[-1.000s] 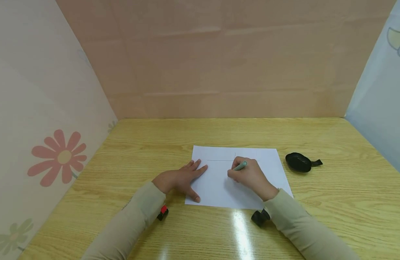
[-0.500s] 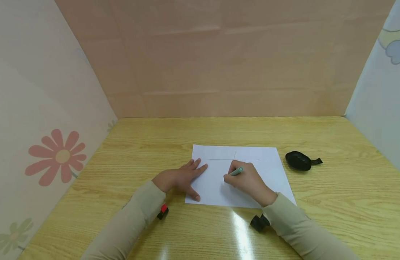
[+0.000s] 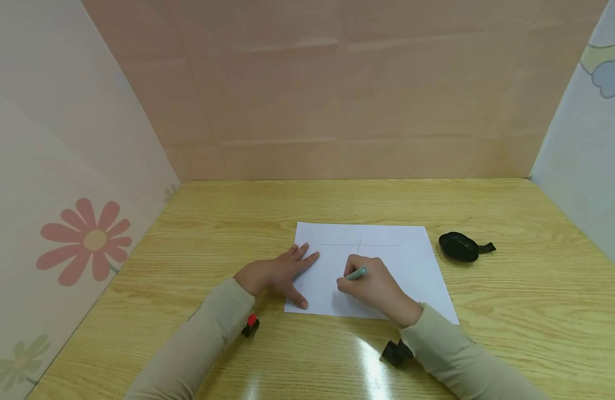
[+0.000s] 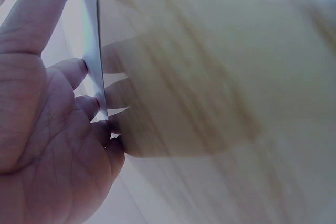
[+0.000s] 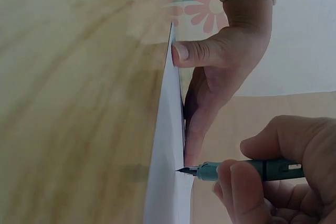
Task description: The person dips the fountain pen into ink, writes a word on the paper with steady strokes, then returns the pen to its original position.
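Left hand (image 3: 281, 276) spread on paper (image 3: 412, 258), right hand (image 3: 376, 285) pinching pen (image 3: 356, 273), the stroke (image 3: 360, 240) lengthened toward the table's (image 3: 212, 222) near edge, seemingly unfinished.

Your head view is softly lit, with glare (image 3: 371, 369) on the table (image 3: 227, 216) between five and six o'clock and a faint shadow (image 3: 343, 300) on the paper (image 3: 329, 269) at eight o'clock from your right hand (image 3: 374, 286). Your left wrist view is hazy, glaring at two o'clock; the right one is dimmer, its table blurred.
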